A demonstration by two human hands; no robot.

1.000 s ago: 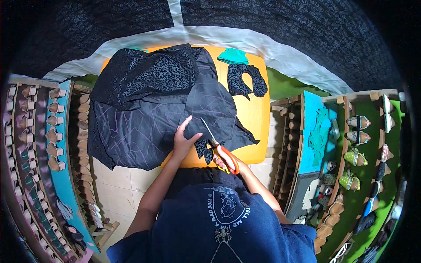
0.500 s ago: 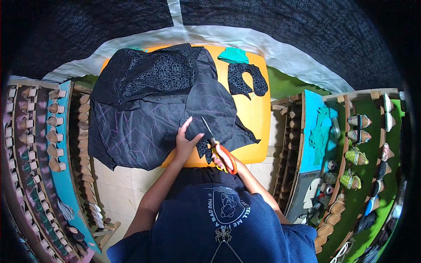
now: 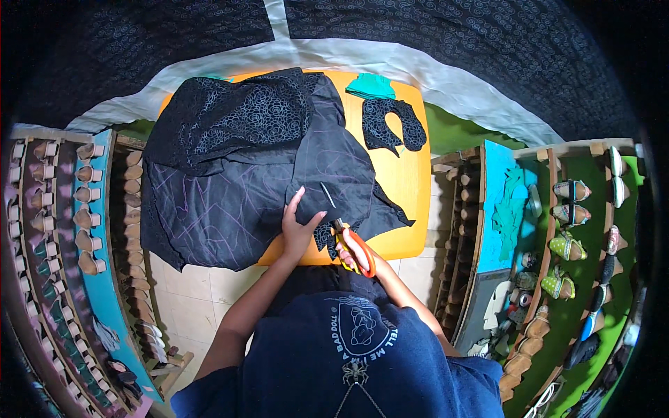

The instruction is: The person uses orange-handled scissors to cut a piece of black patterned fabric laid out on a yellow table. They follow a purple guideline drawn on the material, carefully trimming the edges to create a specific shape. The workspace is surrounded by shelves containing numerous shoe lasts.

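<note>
Scissors gripped in my right hand, left hand flat on the fabric. One cut piece done; looks like most remains.

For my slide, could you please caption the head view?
Left hand steadies black fabric on orange table while right hand cuts with orange-handled scissors.

The fabric was black, traced with thin purple lines — its upper fold carried pale swirls. The scissors had orange handles and steel-grey blades. The table was yellow-orange. Beside a teal scrap lay a black cut piece — swirl-printed too.
</note>
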